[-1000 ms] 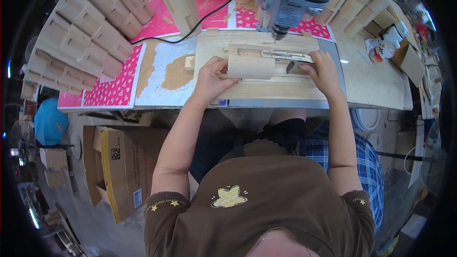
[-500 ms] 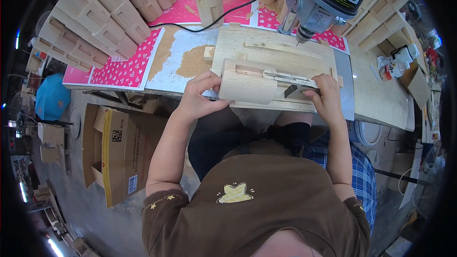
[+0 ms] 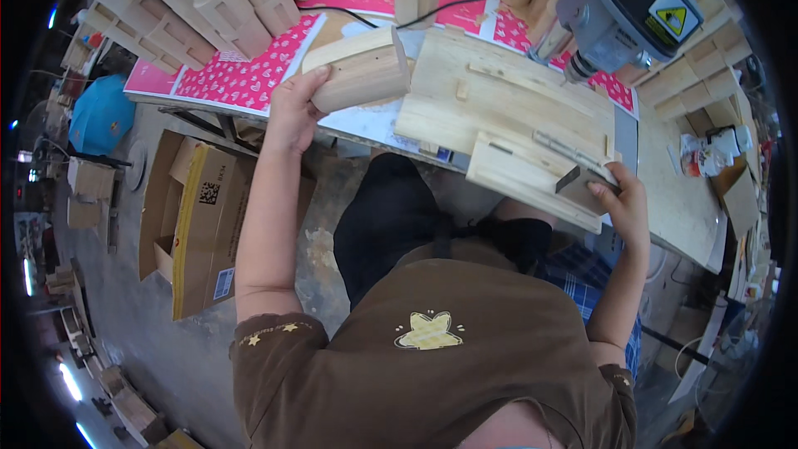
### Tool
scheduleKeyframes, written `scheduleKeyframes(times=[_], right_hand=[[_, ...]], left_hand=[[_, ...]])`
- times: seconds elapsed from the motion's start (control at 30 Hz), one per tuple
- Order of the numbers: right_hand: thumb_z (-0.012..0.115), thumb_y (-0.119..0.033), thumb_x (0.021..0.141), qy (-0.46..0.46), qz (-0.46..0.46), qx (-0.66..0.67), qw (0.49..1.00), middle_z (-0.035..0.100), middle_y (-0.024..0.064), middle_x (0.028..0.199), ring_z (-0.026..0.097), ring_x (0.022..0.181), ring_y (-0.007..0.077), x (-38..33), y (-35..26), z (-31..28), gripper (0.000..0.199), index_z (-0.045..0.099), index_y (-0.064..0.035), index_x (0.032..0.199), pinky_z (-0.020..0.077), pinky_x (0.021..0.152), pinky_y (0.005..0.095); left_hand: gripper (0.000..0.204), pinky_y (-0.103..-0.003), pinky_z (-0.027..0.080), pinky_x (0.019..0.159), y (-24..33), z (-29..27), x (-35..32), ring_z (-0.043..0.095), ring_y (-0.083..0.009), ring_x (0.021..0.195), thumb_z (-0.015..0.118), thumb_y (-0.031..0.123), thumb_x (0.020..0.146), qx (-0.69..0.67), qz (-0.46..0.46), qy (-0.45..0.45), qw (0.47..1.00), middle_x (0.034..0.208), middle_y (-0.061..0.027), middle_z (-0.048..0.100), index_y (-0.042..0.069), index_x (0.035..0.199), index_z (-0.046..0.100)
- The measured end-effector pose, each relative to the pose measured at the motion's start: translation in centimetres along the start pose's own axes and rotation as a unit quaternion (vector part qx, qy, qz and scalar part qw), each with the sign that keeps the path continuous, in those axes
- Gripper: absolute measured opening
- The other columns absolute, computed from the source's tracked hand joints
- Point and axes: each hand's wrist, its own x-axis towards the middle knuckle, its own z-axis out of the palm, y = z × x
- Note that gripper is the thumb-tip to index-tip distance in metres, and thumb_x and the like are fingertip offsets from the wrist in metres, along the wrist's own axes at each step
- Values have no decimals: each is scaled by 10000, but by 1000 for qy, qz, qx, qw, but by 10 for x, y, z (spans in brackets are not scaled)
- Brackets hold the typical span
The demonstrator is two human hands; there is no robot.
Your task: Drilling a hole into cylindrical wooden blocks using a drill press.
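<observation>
Left hand grip: left hand wrapped around the near end of a rounded wooden block, fingers closed on it; block lifted off the jig, out to the left over the counter edge.
Right hand grip: right hand at the near right corner of the wooden jig board, fingertips pressed on a small dark block; whether it is pinched or merely touched, I cannot tell.
Drill press: grey head stands beyond the right grip, its bit over the far edge of the jig.
Beyond the left grip: rows of stacked wooden pieces on a pink patterned sheet.
Below the left grip: open cardboard box on the floor.
Step in hand, as judged: moving the block clear of the jig.
Advice: keep the whole palm round the block, carry it level, keep the right hand steadying the jig and well away from the bit.
</observation>
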Motion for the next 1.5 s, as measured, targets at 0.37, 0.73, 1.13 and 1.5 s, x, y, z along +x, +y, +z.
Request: scheduleKeyframes(times=[0.37,0.73,1.13,1.5], right_hand=[[731,-92,652,77,-139,-53,986,568,154,786,544,760,341,3,-5,21,280,571,13,856,422,686,373],[743,-82,643,120,-151,-54,980,573,136,824,552,782,313,7,-1,41,324,593,1,919,438,685,358],[712,-77,664,131,-139,-92,977,562,136,821,538,801,320,9,-4,46,298,600,-9,931,425,718,375],[702,-82,665,133,-127,-99,978,549,130,816,515,796,314,5,-3,49,307,583,-1,936,415,721,368]], left_hand=[[341,-235,473,612,3,-26,-7,590,-124,667,752,256,731,60,-4,76,995,819,-23,631,23,949,631],[547,-402,347,1003,-40,-70,17,381,-339,1194,818,120,533,489,308,135,805,1248,-179,393,16,1030,613],[706,-336,509,766,-44,-81,18,602,-244,918,829,138,554,307,195,252,897,1045,-154,566,2,1177,524],[597,-364,497,768,7,-226,108,638,-263,880,814,155,559,359,198,453,791,969,-169,653,-25,1075,574]])
